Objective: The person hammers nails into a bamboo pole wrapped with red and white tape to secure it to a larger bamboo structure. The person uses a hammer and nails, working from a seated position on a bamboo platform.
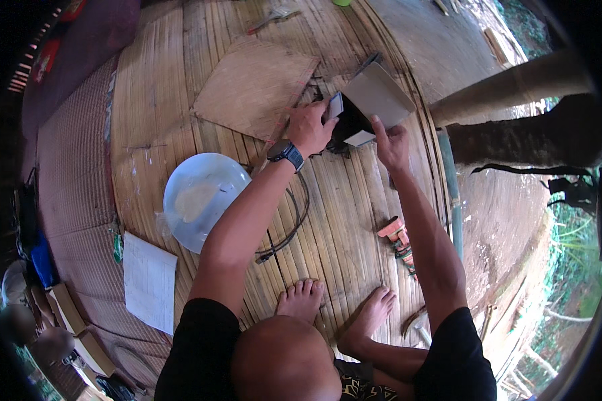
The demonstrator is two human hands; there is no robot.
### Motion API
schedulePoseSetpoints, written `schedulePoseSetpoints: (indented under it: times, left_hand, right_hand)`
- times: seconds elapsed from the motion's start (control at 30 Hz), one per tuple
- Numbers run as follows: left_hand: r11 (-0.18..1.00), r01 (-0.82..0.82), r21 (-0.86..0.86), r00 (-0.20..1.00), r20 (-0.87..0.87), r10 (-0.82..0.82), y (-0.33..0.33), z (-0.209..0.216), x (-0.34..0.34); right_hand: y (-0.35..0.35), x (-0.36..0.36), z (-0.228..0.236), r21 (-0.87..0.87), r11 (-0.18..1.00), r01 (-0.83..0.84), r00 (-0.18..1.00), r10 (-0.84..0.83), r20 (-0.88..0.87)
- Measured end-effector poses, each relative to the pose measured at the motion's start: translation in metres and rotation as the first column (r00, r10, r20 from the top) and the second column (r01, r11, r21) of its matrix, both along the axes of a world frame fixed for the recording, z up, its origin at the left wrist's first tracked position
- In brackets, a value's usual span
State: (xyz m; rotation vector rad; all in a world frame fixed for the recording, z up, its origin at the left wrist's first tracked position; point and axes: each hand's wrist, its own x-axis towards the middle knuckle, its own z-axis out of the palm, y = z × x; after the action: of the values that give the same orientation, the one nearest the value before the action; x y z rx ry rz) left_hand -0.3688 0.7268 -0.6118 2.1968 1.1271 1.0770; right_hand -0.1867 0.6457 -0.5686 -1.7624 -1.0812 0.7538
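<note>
A small cardboard box (pixel 379 99) stands open on the bamboo slat floor in front of me, its large flap raised and two small side flaps turned out. The inside looks dark, and I cannot make out what is in it. My left hand (pixel 310 127) grips the left side flap between thumb and fingers; a black wristwatch (pixel 285 155) is on that wrist. On the other side my right hand (pixel 391 142) holds the box near the base of the large flap, with the thumb pointing up. Left of the box lies a flat brown board (pixel 255 87).
A pale blue round basin (pixel 207 167) sits by my left forearm, a black cable (pixel 304 215) beside it. White paper (pixel 148 284) lies on the left. Near my right foot are an orange and green object (pixel 398 242) and a hammer-like tool (pixel 418 324). A brush (pixel 273 19) lies farther off.
</note>
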Motion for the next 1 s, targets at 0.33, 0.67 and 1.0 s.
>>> schedulePoseSetpoints:
  times: [0.33, 0.67, 1.0]
  left_hand:
    - [0.994, 0.035, -0.101, 0.995, -0.094, -0.044, -0.014, 0.094, -0.004]
    - [0.776, 0.06, -0.628, 0.998, 0.063, -0.026, -0.152, 0.051, -0.064]
    - [0.745, -0.001, -0.667, 0.985, 0.126, 0.114, -0.196, 0.028, -0.098]
  right_hand:
    - [-0.03, 0.043, 0.017, -0.301, 0.942, -0.146, 0.67, -0.13, -0.731]
    - [-0.092, 0.024, 0.032, -0.583, 0.767, -0.268, 0.962, 0.176, -0.21]
    - [-0.12, -0.008, -0.009, -0.508, 0.834, -0.213, 0.969, 0.113, -0.221]
